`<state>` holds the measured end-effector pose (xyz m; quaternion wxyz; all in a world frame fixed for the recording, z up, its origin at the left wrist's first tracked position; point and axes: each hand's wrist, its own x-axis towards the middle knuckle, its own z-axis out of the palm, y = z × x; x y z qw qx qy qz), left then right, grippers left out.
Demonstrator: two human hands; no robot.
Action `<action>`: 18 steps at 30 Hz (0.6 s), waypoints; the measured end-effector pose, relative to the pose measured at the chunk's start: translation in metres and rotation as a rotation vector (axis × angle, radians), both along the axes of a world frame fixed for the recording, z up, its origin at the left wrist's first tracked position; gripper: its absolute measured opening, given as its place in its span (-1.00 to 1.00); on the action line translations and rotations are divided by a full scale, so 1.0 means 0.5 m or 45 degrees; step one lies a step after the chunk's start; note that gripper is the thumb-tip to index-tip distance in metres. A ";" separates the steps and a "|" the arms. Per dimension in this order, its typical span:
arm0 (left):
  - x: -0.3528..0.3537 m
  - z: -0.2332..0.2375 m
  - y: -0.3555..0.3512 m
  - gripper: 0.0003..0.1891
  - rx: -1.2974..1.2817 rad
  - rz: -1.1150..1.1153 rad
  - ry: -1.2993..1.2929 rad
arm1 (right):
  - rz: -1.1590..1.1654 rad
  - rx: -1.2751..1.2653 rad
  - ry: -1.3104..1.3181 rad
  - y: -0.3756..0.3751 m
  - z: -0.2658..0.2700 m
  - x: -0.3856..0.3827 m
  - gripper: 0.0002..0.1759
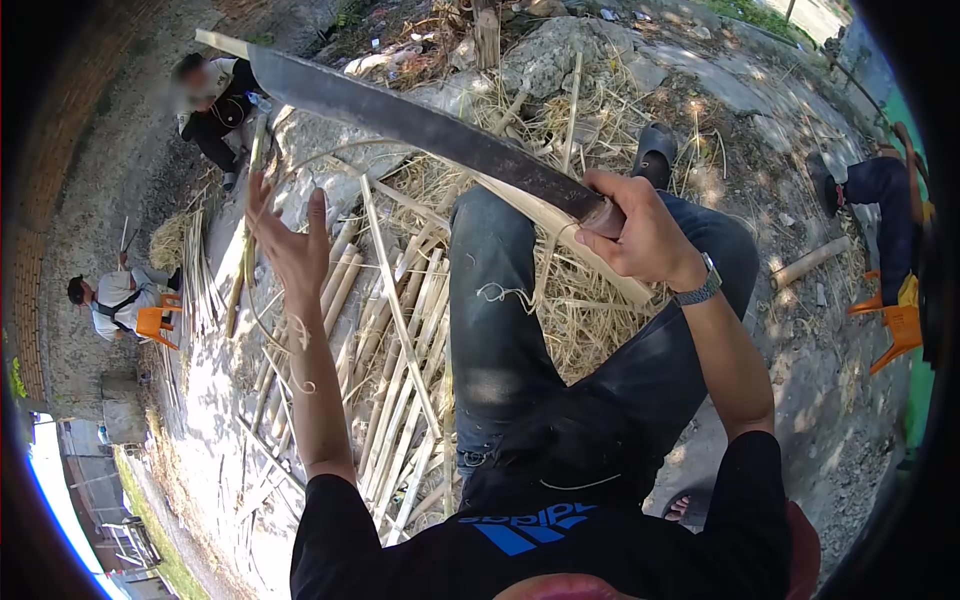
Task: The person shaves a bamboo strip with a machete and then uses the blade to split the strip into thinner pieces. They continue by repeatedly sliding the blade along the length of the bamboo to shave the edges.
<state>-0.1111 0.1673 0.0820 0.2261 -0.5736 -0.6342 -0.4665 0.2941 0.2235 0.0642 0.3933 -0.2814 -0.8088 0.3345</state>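
My right hand (645, 225) is wrapped round the handle of a machete (400, 112), whose long dark blade stretches to the upper left. Below the blade, a pale bamboo slat (618, 275) slants across my lap, its far tip showing past the blade's end. My left hand (287, 240) is raised at the left, fingers apart and nothing gripped. A thin curled bamboo shaving (302, 332) hangs against my left forearm. Another curl of shaving (505, 294) rests on my jeans.
Split bamboo strips (400, 370) lie in a pile left of my legs. Shavings (585, 340) cover the ground between my knees. A rock (550, 65) stands ahead. Two people (215, 95) sit at the left; another person's leg (880, 200) and an orange chair (900, 330) are at the right.
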 end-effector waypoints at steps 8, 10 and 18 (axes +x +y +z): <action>-0.085 -0.019 0.080 -0.70 -0.793 -0.655 0.900 | 0.231 -0.222 -0.326 -0.030 -0.011 0.037 -0.75; -0.054 0.007 0.038 -0.67 -0.890 -0.525 0.808 | 0.127 -0.088 -0.138 -0.008 -0.016 0.044 -0.73; -0.040 0.038 -0.096 -0.75 -1.042 -0.182 0.395 | -0.436 0.283 0.176 -0.007 0.071 0.068 -0.68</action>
